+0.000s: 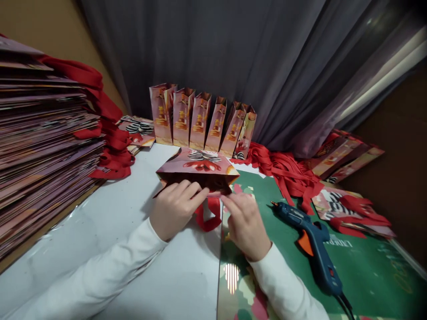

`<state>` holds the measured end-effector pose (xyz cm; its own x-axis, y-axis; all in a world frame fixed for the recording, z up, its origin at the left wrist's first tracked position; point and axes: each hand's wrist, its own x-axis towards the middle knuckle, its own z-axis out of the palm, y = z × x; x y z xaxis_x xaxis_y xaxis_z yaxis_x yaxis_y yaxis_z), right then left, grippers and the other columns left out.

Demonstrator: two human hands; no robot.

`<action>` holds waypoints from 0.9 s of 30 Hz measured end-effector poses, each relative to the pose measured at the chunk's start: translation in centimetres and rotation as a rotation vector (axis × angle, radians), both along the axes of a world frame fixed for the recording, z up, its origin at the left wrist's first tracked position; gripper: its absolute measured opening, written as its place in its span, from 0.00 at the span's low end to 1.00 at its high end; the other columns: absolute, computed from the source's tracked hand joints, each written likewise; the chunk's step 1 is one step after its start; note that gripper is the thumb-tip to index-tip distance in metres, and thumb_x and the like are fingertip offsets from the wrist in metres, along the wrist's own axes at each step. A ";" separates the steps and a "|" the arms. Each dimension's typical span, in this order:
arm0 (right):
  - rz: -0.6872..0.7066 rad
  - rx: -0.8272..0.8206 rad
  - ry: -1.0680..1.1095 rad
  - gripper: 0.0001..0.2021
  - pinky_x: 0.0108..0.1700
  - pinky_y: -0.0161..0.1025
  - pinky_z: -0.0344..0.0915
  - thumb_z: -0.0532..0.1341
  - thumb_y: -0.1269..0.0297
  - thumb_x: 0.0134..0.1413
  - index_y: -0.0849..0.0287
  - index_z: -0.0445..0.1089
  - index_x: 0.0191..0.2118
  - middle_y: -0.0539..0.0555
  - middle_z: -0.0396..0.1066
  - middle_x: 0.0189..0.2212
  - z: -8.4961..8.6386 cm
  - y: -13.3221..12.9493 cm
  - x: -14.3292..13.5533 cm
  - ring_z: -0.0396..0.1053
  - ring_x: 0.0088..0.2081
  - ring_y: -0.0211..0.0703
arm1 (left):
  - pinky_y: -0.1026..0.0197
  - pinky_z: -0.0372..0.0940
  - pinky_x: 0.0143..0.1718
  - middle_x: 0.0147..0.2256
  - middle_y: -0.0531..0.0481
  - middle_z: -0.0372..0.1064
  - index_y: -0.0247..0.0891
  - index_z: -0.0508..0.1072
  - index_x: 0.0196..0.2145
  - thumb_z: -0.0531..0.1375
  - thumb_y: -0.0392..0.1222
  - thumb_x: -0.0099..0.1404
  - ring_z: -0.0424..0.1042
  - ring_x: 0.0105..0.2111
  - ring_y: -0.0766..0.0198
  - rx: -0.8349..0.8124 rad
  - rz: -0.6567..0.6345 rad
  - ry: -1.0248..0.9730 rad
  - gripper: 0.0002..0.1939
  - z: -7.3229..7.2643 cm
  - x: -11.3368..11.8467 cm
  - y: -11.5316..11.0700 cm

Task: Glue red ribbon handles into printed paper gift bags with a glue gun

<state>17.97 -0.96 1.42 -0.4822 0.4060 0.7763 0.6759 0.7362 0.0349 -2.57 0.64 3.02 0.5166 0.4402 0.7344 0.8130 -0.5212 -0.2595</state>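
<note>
Left of the white tabletop [173, 284] looms the tall bag stack [50, 129]; the paper bag [200, 162] lies mid-table, mouth nearest the person, left hand [176, 206] curled and right hand [245, 222] nearly pinched at its edge, grip unclear, green mat [267, 222] open up to the glue gun [312, 244].

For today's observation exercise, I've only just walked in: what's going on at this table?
A person has both hands at the mouth of a printed paper bag. The left hand is over its near edge, the right hand at the edge's right end, and a red ribbon loop hangs between them. Behind stands a row of similar bags. A glue gun lies untouched on the green surface, and a tall stack of printed pieces is at the left.
</note>
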 end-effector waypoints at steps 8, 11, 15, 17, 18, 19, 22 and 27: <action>-0.328 0.030 -0.234 0.15 0.50 0.44 0.52 0.47 0.73 0.67 0.62 0.70 0.43 0.55 0.74 0.35 -0.3 0.2 -2.5 0.65 0.38 0.44 | 0.57 0.56 0.27 0.30 0.50 0.71 0.35 0.75 0.39 0.52 0.32 0.69 0.64 0.28 0.61 -0.004 -0.010 0.035 0.11 -0.6 0.9 -1.1; -0.315 -0.025 -0.202 0.17 0.47 0.42 0.52 0.45 0.73 0.68 0.60 0.70 0.36 0.52 0.71 0.27 -0.2 0.2 -1.9 0.63 0.31 0.42 | 0.57 0.55 0.26 0.31 0.49 0.71 0.37 0.75 0.38 0.55 0.31 0.66 0.65 0.28 0.59 -0.062 0.053 0.084 0.09 -0.7 1.0 -1.3; -0.290 -0.013 -0.181 0.15 0.45 0.42 0.53 0.47 0.73 0.67 0.61 0.71 0.40 0.52 0.72 0.28 -0.3 0.6 -1.1 0.64 0.32 0.43 | 0.56 0.55 0.26 0.29 0.49 0.70 0.37 0.74 0.34 0.56 0.30 0.63 0.67 0.27 0.58 -0.121 0.071 0.154 0.07 -0.1 0.2 -0.9; -0.270 0.021 -0.162 0.14 0.45 0.43 0.53 0.48 0.74 0.67 0.63 0.70 0.44 0.53 0.73 0.30 -0.5 1.0 -0.6 0.65 0.32 0.42 | 0.57 0.56 0.26 0.27 0.49 0.70 0.37 0.74 0.34 0.55 0.28 0.63 0.67 0.26 0.58 -0.119 0.031 0.186 0.08 0.4 -0.6 -0.4; -0.266 0.039 -0.150 0.14 0.46 0.43 0.53 0.48 0.74 0.67 0.63 0.70 0.44 0.54 0.74 0.30 -0.5 1.2 -0.3 0.65 0.32 0.42 | 0.57 0.57 0.26 0.26 0.50 0.69 0.36 0.74 0.33 0.55 0.28 0.63 0.67 0.26 0.58 -0.109 0.010 0.196 0.09 0.7 -1.0 -0.2; -0.264 0.053 -0.139 0.14 0.47 0.44 0.53 0.48 0.74 0.66 0.63 0.70 0.44 0.54 0.75 0.31 -0.5 1.4 -0.1 0.66 0.32 0.42 | 0.57 0.57 0.26 0.25 0.50 0.69 0.36 0.74 0.32 0.54 0.27 0.63 0.67 0.25 0.58 -0.093 -0.008 0.198 0.10 1.0 -1.4 0.0; -0.259 0.071 -0.105 0.12 0.50 0.44 0.52 0.50 0.75 0.66 0.60 0.71 0.43 0.53 0.75 0.30 -0.4 1.7 0.5 0.66 0.31 0.41 | 0.57 0.57 0.25 0.24 0.50 0.69 0.35 0.74 0.34 0.50 0.27 0.65 0.66 0.23 0.59 -0.059 -0.089 0.192 0.13 1.8 -2.6 0.6; -0.249 0.047 -0.065 0.12 0.50 0.42 0.52 0.50 0.74 0.65 0.59 0.71 0.39 0.49 0.71 0.24 0.1 1.8 0.7 0.63 0.28 0.38 | 0.58 0.60 0.29 0.28 0.47 0.72 0.34 0.74 0.39 0.46 0.31 0.70 0.69 0.28 0.60 -0.072 -0.218 0.172 0.16 2.9 -4.3 1.0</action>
<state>18.69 0.85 1.56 -0.4217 0.4829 0.7674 0.8311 0.5442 0.1143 -6.88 1.62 5.96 0.7190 0.3529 0.5988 0.6269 -0.7013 -0.3395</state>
